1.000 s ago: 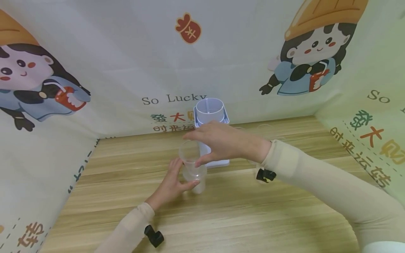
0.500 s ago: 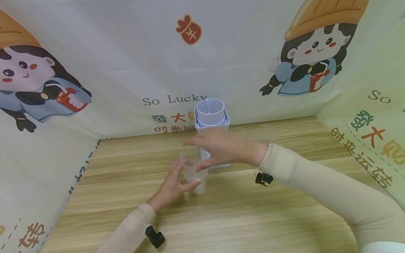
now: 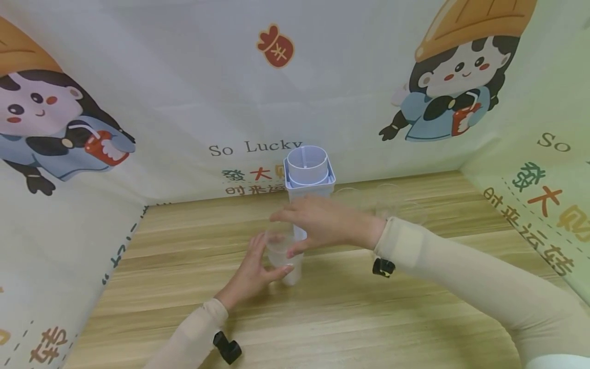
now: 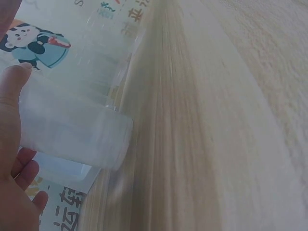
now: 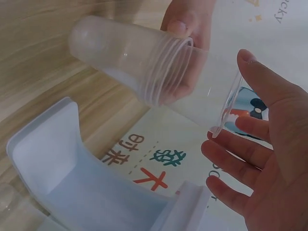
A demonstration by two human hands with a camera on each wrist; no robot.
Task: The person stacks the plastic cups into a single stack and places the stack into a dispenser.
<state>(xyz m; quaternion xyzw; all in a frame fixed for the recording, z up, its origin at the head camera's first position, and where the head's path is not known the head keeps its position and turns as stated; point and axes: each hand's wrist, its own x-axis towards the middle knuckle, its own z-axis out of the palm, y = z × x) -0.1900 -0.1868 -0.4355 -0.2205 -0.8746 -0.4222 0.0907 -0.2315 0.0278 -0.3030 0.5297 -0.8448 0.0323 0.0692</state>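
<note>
My left hand grips a stack of clear plastic cups near its rims, thumb on the near side and fingers on the far side. The stack stands upright on the wooden table. Another clear cup sits partly sunk in its top, wall and rim standing above the lower rims. My right hand holds this top cup by its rim, between thumb and fingertips, in the right wrist view. Right behind the cups stands a pale blue-white holder with a round tube on top, its lower part half hidden by the right hand.
Faint clear round rims show on the table behind the right forearm. A printed cloth walls the table at the back and sides. Each wrist carries a small black camera. Wooden table surface spreads in front of the hands.
The right hand has moved down with the top cup, which sits deeper in the stack. The left hand stays round the stack.
</note>
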